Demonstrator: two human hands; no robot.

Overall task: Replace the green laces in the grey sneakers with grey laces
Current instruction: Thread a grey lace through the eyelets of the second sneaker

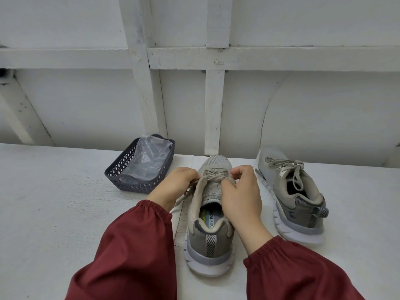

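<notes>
Sneakers, grey, two, both upright on a white table [54,202] with toes pointing away from the viewer. Near sneaker [208,241]: centre of the view, heel toward the viewer, printed insole visible through the opening. Far sneaker [279,182]: to the right, just beside the first but not touching it, angled slightly with its heel turned outward. Lace [213,174], pale grey-beige, crosses the eyelets of the near sneaker; one loose strand runs off the shoe's left side and down along the table. Left hand [175,185]: at the left edge of the lacing, fingers curled, pinching the lace where the loose strand begins. Right hand [240,191]: on the right side of the tongue, fingers curled, thumb and fingertips closed on the lace at the upper eyelets; exactly which eyelet cannot be told. The two hands are close together, one on each side of the lacing. Second lace [287,167], same colour, is threaded through the far sneaker and gathered into a loose knot over the tongue, ends hanging into the opening. Dark red sleeves [134,245] cover both forearms to the wrist. Basket [134,185], dark perforated plastic, sits left of the sneakers near the wall [303,105], holding a clear plastic bag [151,156]
</notes>
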